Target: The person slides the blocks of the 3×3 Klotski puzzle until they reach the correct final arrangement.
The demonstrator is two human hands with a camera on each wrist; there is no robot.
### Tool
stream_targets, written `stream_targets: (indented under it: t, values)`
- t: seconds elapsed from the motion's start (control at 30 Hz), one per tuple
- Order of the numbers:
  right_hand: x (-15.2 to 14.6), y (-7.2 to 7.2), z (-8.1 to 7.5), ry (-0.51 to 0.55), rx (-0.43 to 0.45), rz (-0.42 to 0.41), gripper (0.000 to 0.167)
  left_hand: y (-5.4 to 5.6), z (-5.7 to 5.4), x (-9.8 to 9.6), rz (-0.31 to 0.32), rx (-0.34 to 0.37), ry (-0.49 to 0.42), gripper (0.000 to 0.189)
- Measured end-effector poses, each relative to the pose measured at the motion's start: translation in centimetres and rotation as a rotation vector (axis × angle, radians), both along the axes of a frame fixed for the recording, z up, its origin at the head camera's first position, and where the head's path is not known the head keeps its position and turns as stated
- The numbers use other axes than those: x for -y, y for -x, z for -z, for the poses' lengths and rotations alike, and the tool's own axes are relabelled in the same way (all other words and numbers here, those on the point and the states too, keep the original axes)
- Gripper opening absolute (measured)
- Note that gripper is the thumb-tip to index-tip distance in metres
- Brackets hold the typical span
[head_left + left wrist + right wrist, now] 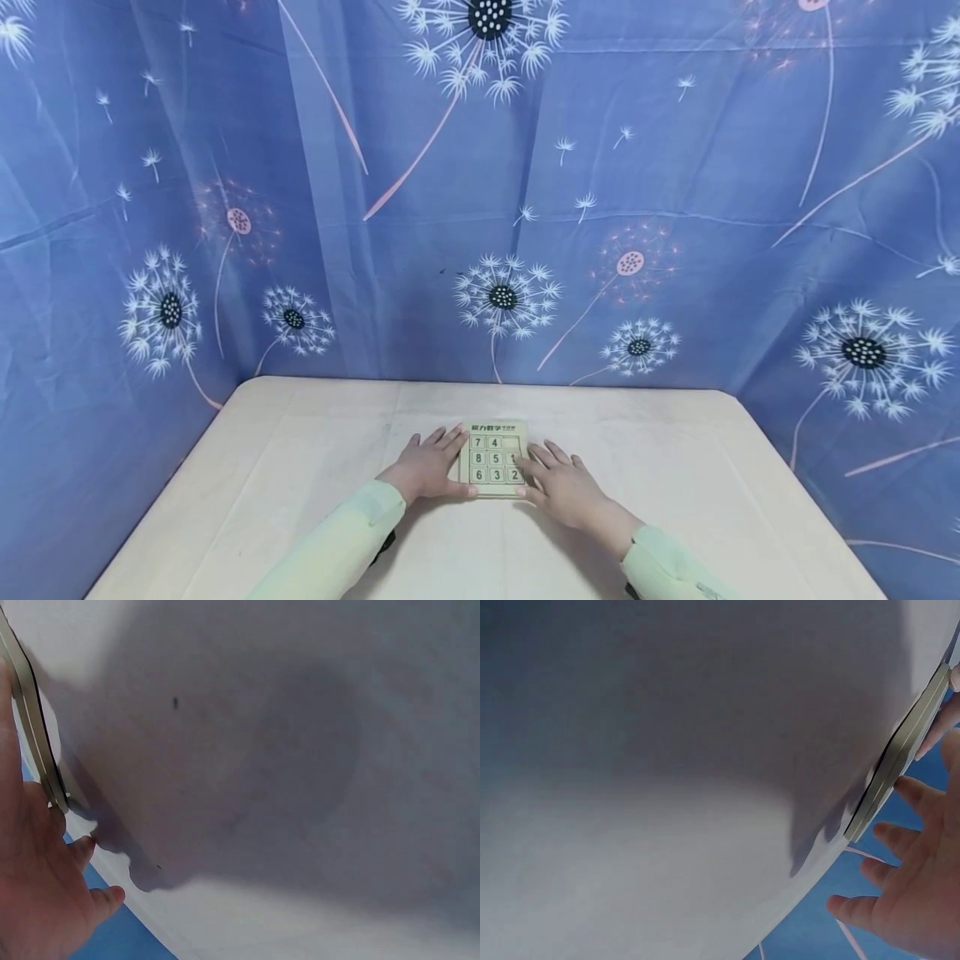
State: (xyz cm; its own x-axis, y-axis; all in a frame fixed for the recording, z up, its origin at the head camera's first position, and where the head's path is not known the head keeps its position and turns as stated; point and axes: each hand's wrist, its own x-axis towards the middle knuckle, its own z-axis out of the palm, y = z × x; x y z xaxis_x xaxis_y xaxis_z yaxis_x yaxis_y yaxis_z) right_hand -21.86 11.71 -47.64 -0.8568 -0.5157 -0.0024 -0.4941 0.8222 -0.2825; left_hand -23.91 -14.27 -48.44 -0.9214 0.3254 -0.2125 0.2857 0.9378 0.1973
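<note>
A pale green sliding number puzzle (487, 492) lies flat on the table. Its tiles read 7, 4 on top, 8, 5, 1 in the middle and 6, 3, 2 below; the slot at top right holds no tile. My left hand (429, 468) rests along its left side, fingers spread, thumb at the lower left corner and index finger near the upper left. My right hand (566, 487) is at the right side, its index fingertip by the 1 tile (512, 458) and thumb near the lower right corner. Both wrist views show the puzzle (36, 712) (900, 754) edge-on.
A cream-covered table (315, 442) stretches around the puzzle. Blue curtains (420, 317) with dandelion prints hang behind the table and along both its sides.
</note>
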Motion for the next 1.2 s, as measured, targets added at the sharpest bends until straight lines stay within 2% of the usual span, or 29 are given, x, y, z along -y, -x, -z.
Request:
stream_targets:
  t: [0.3, 0.77, 1.2]
  values:
    - [0.18, -0.42, -0.29, 0.016, 0.008, 0.021, 0.055, 0.02, 0.11, -0.03, -0.004, -0.006, 0.011, 0.099]
    - [0.28, -0.11, 0.05, 0.053, 0.000, 0.045, 0.049, -0.03, 0.03, -0.11, -0.005, 0.000, 0.007, 0.098]
    - [0.60, 0.02, 0.15, 0.048, -0.003, 0.077, 0.048, -0.26, -0.59, -0.12, 0.003, 0.014, 0.013, 0.098]
